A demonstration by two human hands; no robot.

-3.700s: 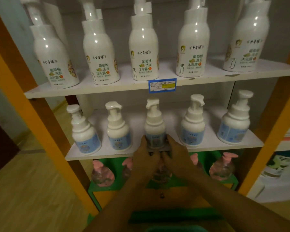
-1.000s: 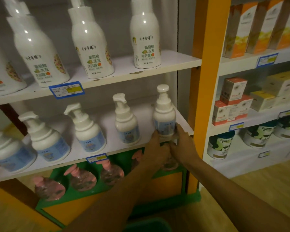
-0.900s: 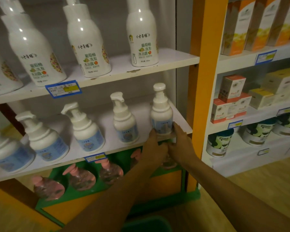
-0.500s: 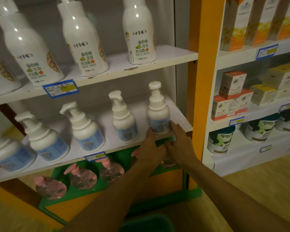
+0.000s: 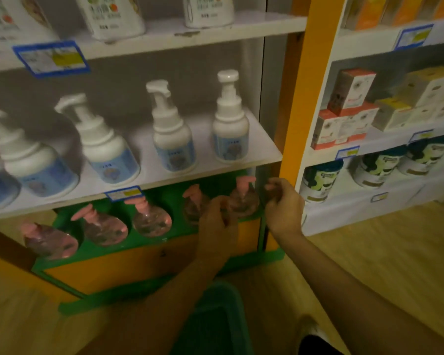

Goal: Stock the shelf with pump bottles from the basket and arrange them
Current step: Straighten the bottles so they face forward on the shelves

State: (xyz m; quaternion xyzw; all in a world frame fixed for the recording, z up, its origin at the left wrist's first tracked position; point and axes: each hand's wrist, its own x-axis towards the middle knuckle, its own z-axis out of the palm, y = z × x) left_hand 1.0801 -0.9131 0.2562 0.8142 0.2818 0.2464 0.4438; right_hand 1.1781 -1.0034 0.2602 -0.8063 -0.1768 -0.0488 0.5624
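Both sets of fingers were loosely curled, gripping nothing: the left hand (image 5: 217, 221) and right hand (image 5: 282, 204) flanked the rightmost pink-pump bottle (image 5: 244, 198) on the green bottom shelf (image 5: 149, 248). The green basket (image 5: 215, 319) sat near, below them.

1. A shop, a small retail store by the look of the fittings and stock.
2. White shelf boards (image 5: 254, 149) between orange uprights (image 5: 297, 103), carrying identical goods lined up in rows, labels facing out.
3. Blue-and-yellow price tags (image 5: 52, 58) clipped to the front edges of the boards, more of them on the neighbouring bay (image 5: 412, 36).
4. Repeated white pump bottles (image 5: 230, 121) with blue labels on one level, clear bottles with pink pumps (image 5: 151, 218) on a green bottom tier below.
5. To the right, stacked boxed goods (image 5: 349, 108) and a row of tins (image 5: 321, 180), again in multiples.
6. Pale wooden floor (image 5: 395, 252) under the units, a green basket (image 5: 215, 316) on it.
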